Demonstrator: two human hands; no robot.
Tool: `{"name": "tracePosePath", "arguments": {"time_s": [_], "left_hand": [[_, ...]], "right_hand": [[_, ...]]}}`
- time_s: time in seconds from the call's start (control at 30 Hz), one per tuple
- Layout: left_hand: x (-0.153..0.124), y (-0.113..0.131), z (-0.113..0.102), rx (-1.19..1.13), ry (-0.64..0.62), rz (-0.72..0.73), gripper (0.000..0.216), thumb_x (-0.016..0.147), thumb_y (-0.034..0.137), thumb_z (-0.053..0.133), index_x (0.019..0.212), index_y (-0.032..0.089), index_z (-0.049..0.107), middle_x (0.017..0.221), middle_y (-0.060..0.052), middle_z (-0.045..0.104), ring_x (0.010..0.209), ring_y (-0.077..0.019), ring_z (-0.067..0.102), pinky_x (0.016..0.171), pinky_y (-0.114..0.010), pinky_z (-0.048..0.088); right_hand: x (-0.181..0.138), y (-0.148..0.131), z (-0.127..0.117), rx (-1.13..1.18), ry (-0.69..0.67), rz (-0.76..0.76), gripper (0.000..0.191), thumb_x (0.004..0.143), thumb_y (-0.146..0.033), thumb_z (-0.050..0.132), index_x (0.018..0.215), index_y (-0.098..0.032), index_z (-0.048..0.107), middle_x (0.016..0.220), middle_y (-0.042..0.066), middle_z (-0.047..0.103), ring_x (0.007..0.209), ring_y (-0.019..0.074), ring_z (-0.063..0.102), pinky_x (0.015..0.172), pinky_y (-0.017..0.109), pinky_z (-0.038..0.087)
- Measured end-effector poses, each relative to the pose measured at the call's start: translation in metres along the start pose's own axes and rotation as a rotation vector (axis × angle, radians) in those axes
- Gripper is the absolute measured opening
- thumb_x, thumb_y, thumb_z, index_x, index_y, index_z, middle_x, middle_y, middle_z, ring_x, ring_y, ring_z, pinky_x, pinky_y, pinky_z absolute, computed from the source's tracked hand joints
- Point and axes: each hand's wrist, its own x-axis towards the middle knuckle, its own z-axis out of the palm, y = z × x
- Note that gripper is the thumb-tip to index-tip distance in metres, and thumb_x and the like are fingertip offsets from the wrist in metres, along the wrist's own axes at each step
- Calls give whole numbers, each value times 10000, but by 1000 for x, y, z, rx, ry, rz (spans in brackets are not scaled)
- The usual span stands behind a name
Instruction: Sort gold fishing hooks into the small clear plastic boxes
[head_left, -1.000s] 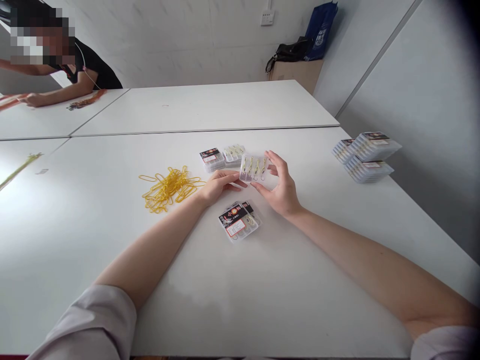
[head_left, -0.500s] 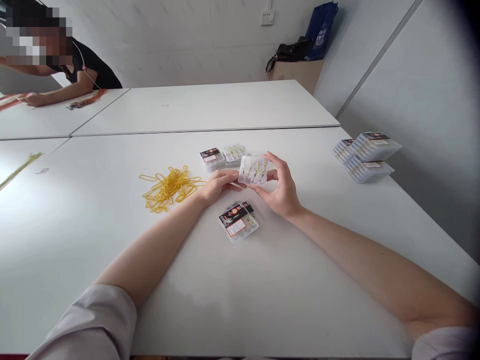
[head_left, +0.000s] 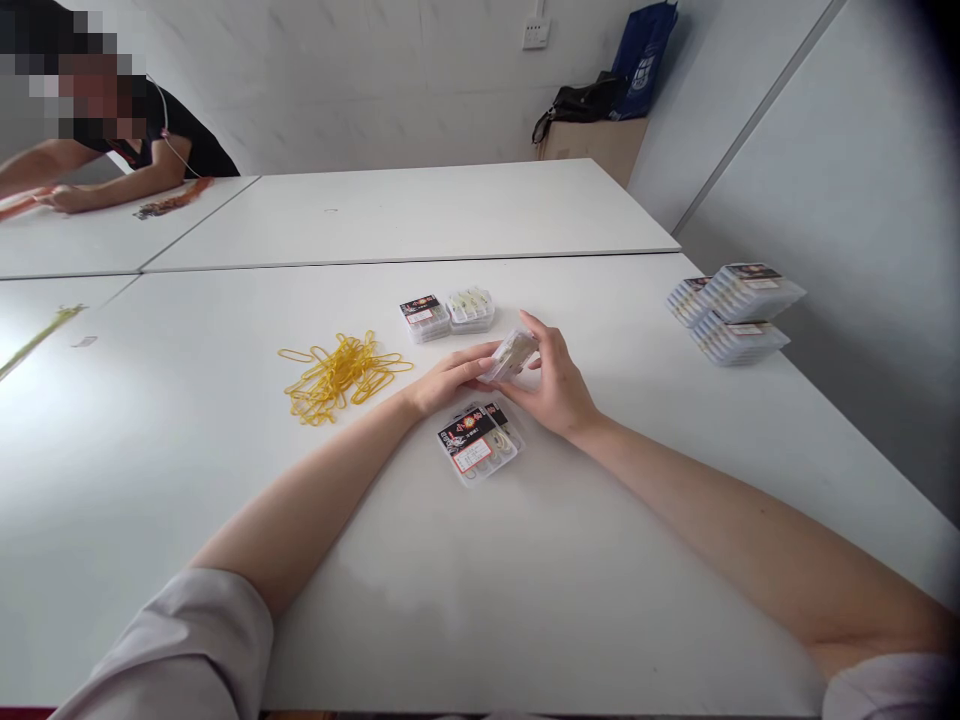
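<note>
Between both hands I hold a clear plastic box of fishing hooks [head_left: 514, 354], tilted above the table. My right hand [head_left: 559, 385] grips it by the right side, thumb below and fingers at the top. My left hand [head_left: 454, 378] closes on its lower left edge. Just below lie black-labelled hook boxes [head_left: 480, 443], overlapping flat on the table. Behind my hands stand two short stacks, a labelled box stack [head_left: 425, 318] and another clear box stack [head_left: 471, 310] with hooks showing on top. A heap of yellow rubber bands [head_left: 337, 378] lies left of my left hand.
Several packed hook boxes [head_left: 739, 315] are piled at the table's right edge. A co-worker [head_left: 161, 150] leans on the far left table with orange strands. A greenish-yellow bundle [head_left: 45, 338] lies at left. Bags [head_left: 641, 65] rest on a carton beyond the tables.
The held box has turned from facing me to a slanted, edge-on angle. My left hand has shifted slightly right and now grips its lower edge. The co-worker's arm has lowered.
</note>
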Motion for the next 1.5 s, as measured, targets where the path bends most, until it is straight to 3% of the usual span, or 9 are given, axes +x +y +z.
{"name": "tracePosePath", "arguments": {"time_s": [0.1,0.23,0.33,0.53,0.7,1.13,1.5], "left_hand": [[2,-4,0,-1,-6,17,578,869,528,597,1362,226,618,1334,-104,649,1193,-292,610,949,-384,533],[4,-10,-2,20,137,40,569,887,558,522,1314,197,628,1259,-111,651,1109,-266,609,882,-379,555],[4,-9,-2,97,204,60,564,892,585,522,1310,219,616,1341,-107,599,1092,-239,595,853,-361,567],[4,-4,2,235,253,62,583,834,617,641,1218,179,621,1162,-100,626,1000,-202,620,796,-320,585],[8,-8,1,309,269,77,536,820,622,672,1088,158,661,930,-55,665,796,-144,630,760,-294,555],[6,0,2,503,294,62,585,757,646,692,1043,135,697,1077,-111,691,923,-200,633,786,-304,526],[6,-1,1,526,270,43,654,764,660,673,1143,130,720,1134,-128,679,919,-207,639,830,-333,533]], "right_hand": [[1,-1,0,-45,12,-84,818,866,-491,725,1539,-269,316,1275,150,589,1177,331,588,930,502,572],[4,-4,-3,-95,56,-211,630,934,-371,659,1492,-252,391,1362,150,596,1281,327,558,1064,528,491],[4,-8,-7,-85,58,-255,513,979,-317,591,1463,-247,434,1337,127,652,1227,288,628,1009,470,531],[1,-13,-9,-188,6,-273,242,1011,-223,499,1189,-223,663,998,43,799,832,200,756,755,333,565],[0,-11,-9,-290,20,-322,224,966,-188,534,1109,-199,707,895,23,804,695,168,731,634,297,507],[3,-11,-12,-556,62,-476,197,901,-141,527,877,-156,723,589,-3,685,525,139,614,559,282,392],[6,-11,-13,-574,30,-474,210,918,-133,512,853,-157,709,569,2,656,523,134,579,564,288,350]]}}
